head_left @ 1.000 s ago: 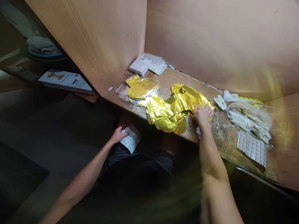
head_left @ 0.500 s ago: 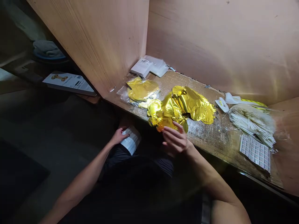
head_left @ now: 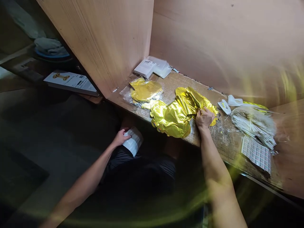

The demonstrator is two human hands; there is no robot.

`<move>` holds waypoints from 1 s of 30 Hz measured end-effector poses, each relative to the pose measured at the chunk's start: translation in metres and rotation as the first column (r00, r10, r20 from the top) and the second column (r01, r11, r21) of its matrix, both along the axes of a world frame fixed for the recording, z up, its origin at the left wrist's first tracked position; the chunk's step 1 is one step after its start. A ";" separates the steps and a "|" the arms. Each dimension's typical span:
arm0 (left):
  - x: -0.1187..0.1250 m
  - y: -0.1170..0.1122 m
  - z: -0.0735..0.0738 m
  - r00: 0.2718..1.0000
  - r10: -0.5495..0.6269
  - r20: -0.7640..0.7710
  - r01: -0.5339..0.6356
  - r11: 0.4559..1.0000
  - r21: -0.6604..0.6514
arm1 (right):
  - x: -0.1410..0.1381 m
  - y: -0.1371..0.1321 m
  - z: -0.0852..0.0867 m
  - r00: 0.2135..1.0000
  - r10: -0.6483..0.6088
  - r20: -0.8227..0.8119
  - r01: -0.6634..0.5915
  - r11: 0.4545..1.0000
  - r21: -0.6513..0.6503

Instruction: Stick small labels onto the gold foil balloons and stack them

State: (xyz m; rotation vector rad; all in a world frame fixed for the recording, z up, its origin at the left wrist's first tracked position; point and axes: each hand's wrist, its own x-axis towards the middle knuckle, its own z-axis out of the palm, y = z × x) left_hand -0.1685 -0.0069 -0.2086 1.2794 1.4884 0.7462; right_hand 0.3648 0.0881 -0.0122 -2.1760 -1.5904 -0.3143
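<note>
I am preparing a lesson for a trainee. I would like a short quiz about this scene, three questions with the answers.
1. What does the left hand hold?
2. True or false: the right hand touches the gold foil.
3. Which of these lies nearest to the grid sheet?
A) the gold foil
B) the white bundle
C) the white cards

Key:
1. A white packet.
2. True.
3. B.
</note>
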 end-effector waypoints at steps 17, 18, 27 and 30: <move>0.000 0.003 0.001 1.000 -0.020 -0.012 0.020 1.000 -0.004 | 0.003 -0.003 0.009 0.988 0.149 -0.050 -0.146 0.988 0.057; 0.001 0.003 0.002 1.000 -0.019 -0.013 0.019 1.000 -0.001 | 0.010 0.005 0.007 0.991 0.115 -0.068 -0.115 0.993 0.006; -0.003 0.000 0.003 1.000 0.011 -0.024 -0.011 1.000 -0.027 | -0.080 -0.073 0.007 0.775 0.590 0.227 -0.629 0.758 0.174; -0.005 0.003 0.002 0.999 0.005 -0.033 -0.006 1.000 -0.025 | -0.116 -0.112 0.011 0.343 0.911 0.231 -0.937 0.349 0.013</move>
